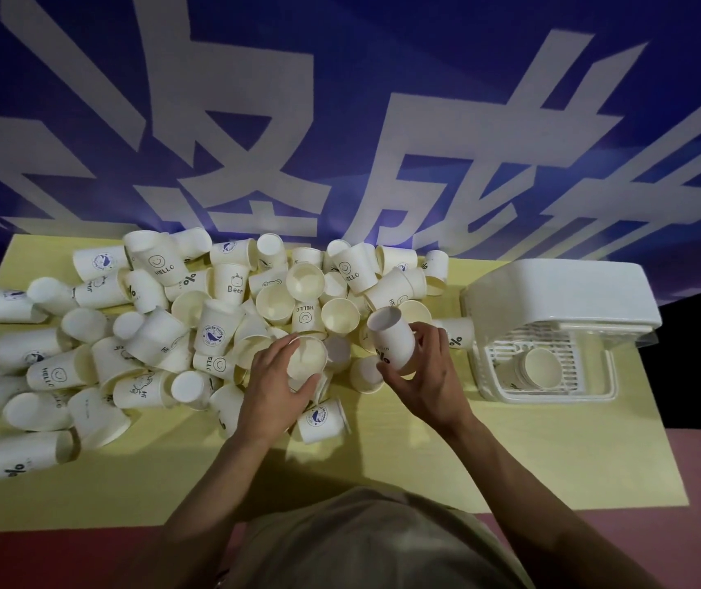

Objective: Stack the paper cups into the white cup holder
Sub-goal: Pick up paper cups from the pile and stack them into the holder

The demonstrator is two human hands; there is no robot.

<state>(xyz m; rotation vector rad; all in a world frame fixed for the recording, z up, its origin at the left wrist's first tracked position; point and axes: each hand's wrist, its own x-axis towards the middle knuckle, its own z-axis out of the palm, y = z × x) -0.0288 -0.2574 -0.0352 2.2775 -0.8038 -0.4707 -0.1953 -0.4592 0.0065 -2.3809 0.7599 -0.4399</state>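
A heap of several white paper cups (230,299) covers the left and middle of the yellow table (510,452). My left hand (274,384) grips an upright cup (307,358) at the heap's near edge, its mouth facing up. My right hand (427,376) holds another cup (392,337) upside down, bottom up, with a "%" print on its side. The white cup holder (561,291) stands at the right end of the table. A short stack of cups (542,367) lies inside its slotted tray.
A blue banner (340,121) with large white characters hangs right behind the table. Loose cups reach the table's left edge. Bare yellow tabletop lies between me and the heap, and in front of the holder. The floor beyond the table is pinkish red.
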